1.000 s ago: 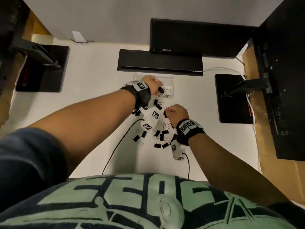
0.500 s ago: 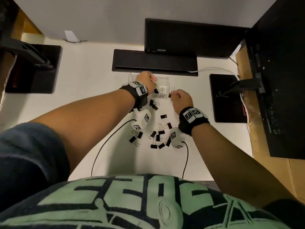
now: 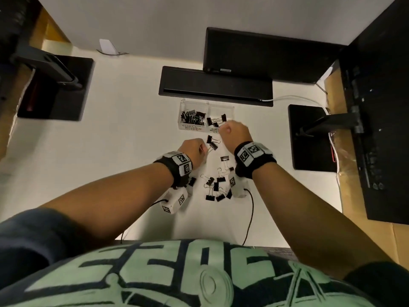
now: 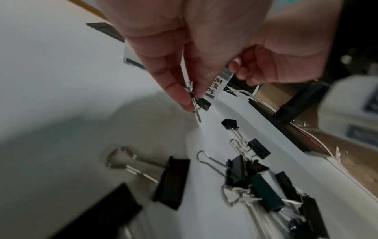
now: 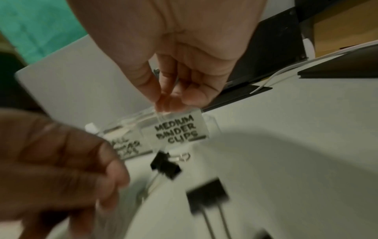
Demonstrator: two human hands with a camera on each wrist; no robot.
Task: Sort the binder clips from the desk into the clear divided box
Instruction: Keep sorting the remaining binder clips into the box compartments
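Head view. Clear plastic divided box (image 3: 207, 103) sits at 12 o'clock of the hands on the white desk (image 3: 124, 134), just in front of a flat black bar (image 3: 215, 86). Its left compartment, labelled for small clips, holds a dense heap of small black binder clips (image 3: 193, 117); the right one, labelled MEDIUM BINDER CLIPS (image 5: 175, 131), holds a few larger black clips (image 3: 217, 121).

Left hand (image 3: 192, 151) low over the desk, at 7 o'clock from the box. Thumb and forefinger (image 4: 174, 87) pinch the wire handles of a small black binder clip (image 4: 201, 103), the clip hanging at the fingertips just above the desktop.

Right hand (image 3: 234, 134) at the near edge of the medium compartment, fingers curled, tips bunched together above the label. Blur there; cannot tell whether anything is held.

Loose pile of black binder clips with silver wire handles (image 3: 215, 185) lies at 6 o'clock of the box, between the two wrists. Two more clips (image 3: 212, 142) lie between the hands, near the box front.
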